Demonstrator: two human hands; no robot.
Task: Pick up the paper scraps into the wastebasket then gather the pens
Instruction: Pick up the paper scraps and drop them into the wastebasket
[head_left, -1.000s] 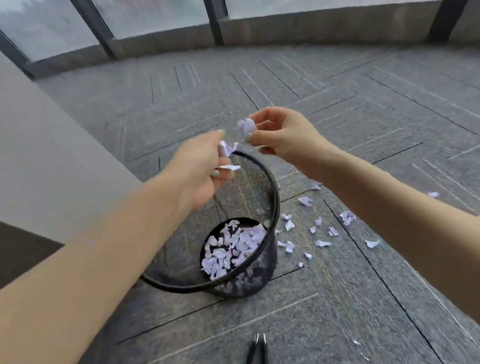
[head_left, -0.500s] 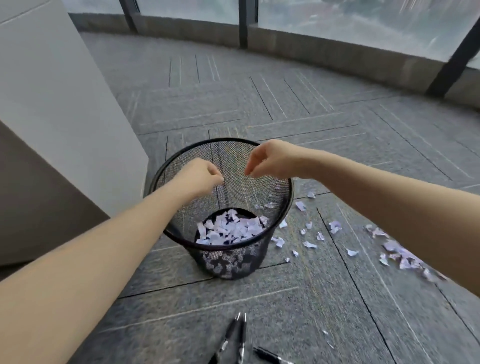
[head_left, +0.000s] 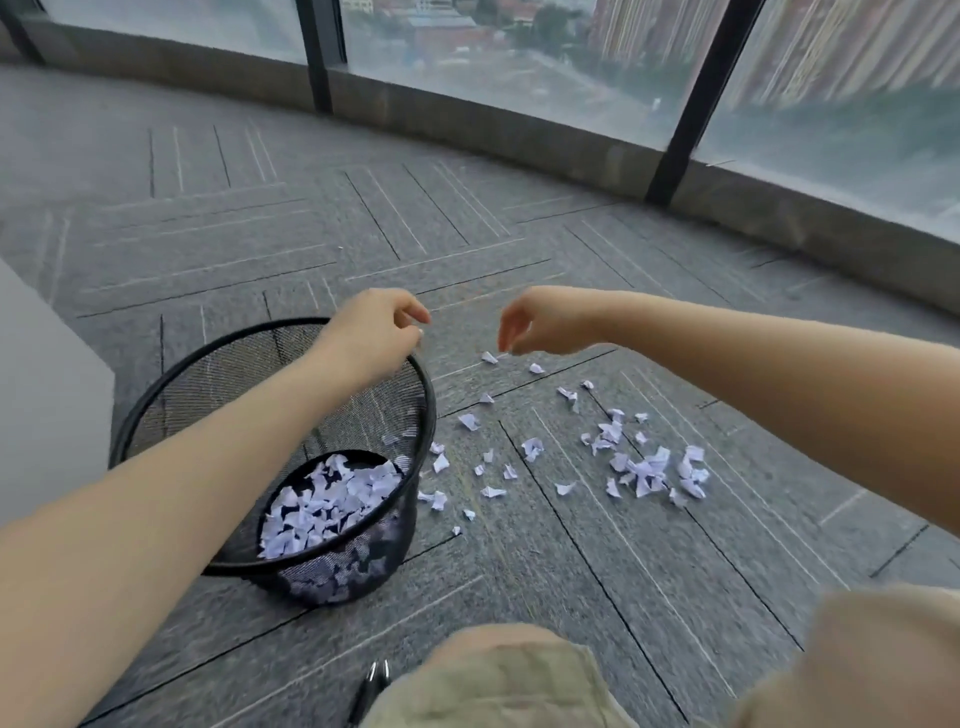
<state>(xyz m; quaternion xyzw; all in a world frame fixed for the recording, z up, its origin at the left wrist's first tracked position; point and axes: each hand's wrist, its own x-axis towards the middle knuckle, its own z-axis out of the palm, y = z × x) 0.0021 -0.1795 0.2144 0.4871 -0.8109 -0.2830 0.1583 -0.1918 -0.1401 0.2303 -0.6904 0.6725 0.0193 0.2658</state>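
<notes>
**Hands hover between wastebasket and scattered scraps**

Left hand, fingers loosely curled and holding nothing, hangs over the wastebasket rim at centre left. Right hand, also loosely curled and empty, hovers just above the topmost paper scraps, which trail toward the lower right. The right hand is nearer them.
</notes>
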